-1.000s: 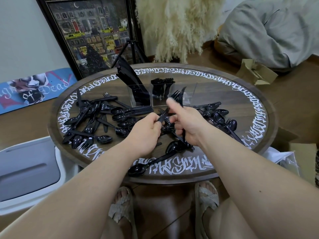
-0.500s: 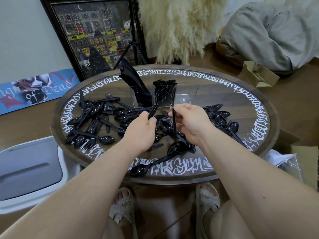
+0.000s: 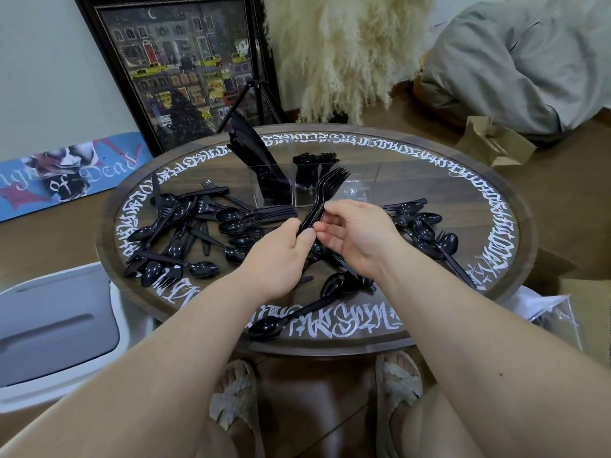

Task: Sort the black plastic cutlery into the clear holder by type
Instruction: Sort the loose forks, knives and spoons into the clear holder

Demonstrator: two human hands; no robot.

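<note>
My left hand (image 3: 277, 256) grips a stack of black plastic forks (image 3: 325, 193) by the handles, tines pointing up and away. My right hand (image 3: 357, 236) touches the same handles with its fingertips, thumb on top. Just beyond stands the clear holder (image 3: 360, 183): knives (image 3: 254, 157) lean in its left compartment, forks (image 3: 314, 166) fill the middle one, and the right one looks empty. Loose black spoons and forks (image 3: 185, 233) lie in a heap at the left, more spoons (image 3: 426, 229) at the right, and one spoon (image 3: 281, 320) near the front edge.
The round wooden table (image 3: 515, 209) has white lettering round its rim. A framed picture (image 3: 185, 61) and pampas grass (image 3: 340, 54) stand behind it. A white bin (image 3: 56, 325) sits at the left, cardboard boxes (image 3: 496, 140) at the right. My sandalled feet (image 3: 238, 395) are below the table.
My right hand has brought its fork against the ones in my left hand, so both bundles now form one stack. Both hands have shifted slightly toward the holder.
</note>
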